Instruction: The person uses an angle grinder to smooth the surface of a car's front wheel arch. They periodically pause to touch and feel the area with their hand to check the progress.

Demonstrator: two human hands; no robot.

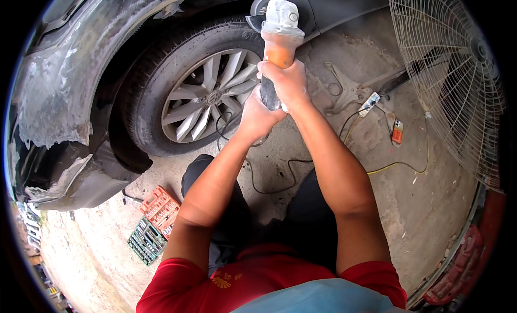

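I hold a dusty orange angle grinder (pixel 281 37) upright in the picture, its guard and disc (pixel 259 9) beside the dark car's body panel at the top. My left hand (pixel 261 111) is closed round the grinder's dark lower end. My right hand (pixel 288 84) grips it just above, below the orange housing, with white dust on both hands. Behind them are the car's tire (pixel 144 100) and silver alloy wheel (pixel 187 106). The fender (pixel 67 81) at the left has rough, pale sanded patches.
A large wire-cage fan (pixel 436 60) stands at the right. A power strip (pixel 369 104), a small orange item (pixel 397 132) and cables (pixel 291 173) lie on the concrete floor (pixel 409 216). An open tool case (pixel 159 208) lies at lower left, a red object (pixel 455 264) at lower right.
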